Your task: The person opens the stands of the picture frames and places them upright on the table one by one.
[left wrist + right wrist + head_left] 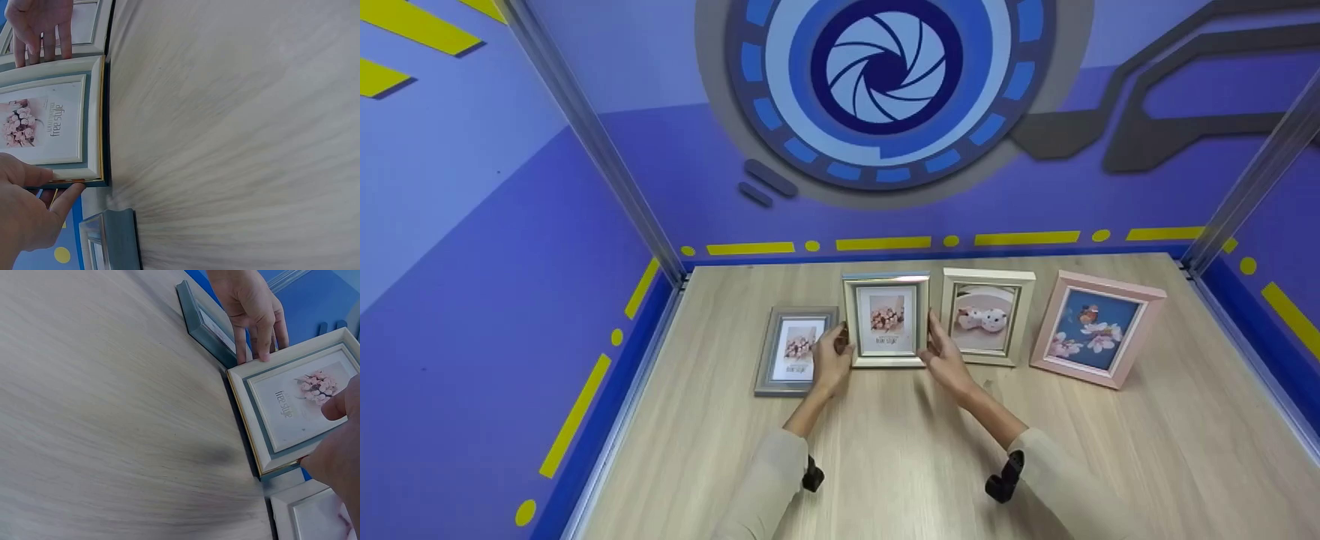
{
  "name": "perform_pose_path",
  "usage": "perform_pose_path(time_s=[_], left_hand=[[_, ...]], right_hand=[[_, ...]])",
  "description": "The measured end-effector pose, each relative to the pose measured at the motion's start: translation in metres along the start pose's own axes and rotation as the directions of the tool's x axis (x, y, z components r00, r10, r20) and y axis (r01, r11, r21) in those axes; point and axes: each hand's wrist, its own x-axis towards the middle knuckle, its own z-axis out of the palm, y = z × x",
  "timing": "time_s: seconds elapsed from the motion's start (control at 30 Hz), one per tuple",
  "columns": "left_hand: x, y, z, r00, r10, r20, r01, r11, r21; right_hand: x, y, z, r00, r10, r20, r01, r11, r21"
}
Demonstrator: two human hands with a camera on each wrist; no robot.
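A silver-cream picture frame (886, 319) with a pink bouquet print stands upright, leaning slightly back, between both hands. My left hand (831, 365) grips its left side; in the left wrist view the thumb lies along the front border and the index finger along the edge. At the opposite side my right hand (947, 361) holds the lower right part, its thumb over the front in the right wrist view. Close by on the left is a grey picture frame (765, 364) with a similar print, partly hidden by my left hand.
Right of the held frame stand a cream picture frame (1022, 319) with two small white figures and a pink picture frame (1140, 330) with a bird and blossoms. They share a light wooden table (877, 465), enclosed by blue panels (660, 172) behind and at both sides.
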Motion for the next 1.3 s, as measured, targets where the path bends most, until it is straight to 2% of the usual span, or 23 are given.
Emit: perform_pose_path(time_s=[0.27,0.53,0.67,0.9,1.07,1.2,1.3], left_hand=[[-0.003,0.005,0.0,0.999,-0.053,-0.003,0.053,0.998,0.028],[-0.005,0.009,0.002,0.996,-0.094,-0.002,0.094,0.996,0.002],[-0.006,0.01,0.004,0.995,-0.096,-0.004,0.096,0.995,0.001],[-0.007,0.011,0.005,0.998,-0.064,-0.021,0.065,0.998,0.011],[-0.009,0.01,-0.002,0.996,-0.082,0.017,0.083,0.996,-0.037],[-0.011,0.003,-0.013,0.994,-0.103,0.038,0.105,0.993,-0.057],[-0.013,-0.005,-0.026,0.993,-0.121,0.018,0.121,0.992,-0.035]], right_hand=[[-0.007,0.006,-0.004,1.0,-0.021,0.021,0.021,1.0,-0.003],[-0.019,0.012,-0.007,0.999,0.031,0.024,-0.031,1.0,-0.007],[-0.019,0.01,-0.009,0.999,0.039,0.028,-0.038,0.999,-0.019],[-0.016,0.009,-0.009,0.998,0.064,0.029,-0.062,0.997,-0.055],[-0.024,0.005,-0.006,0.991,0.129,-0.043,-0.132,0.987,-0.092],[-0.034,0.004,-0.002,0.965,0.228,-0.128,-0.24,0.967,-0.089],[-0.039,0.004,0.002,0.959,0.267,-0.09,-0.273,0.96,-0.062]])
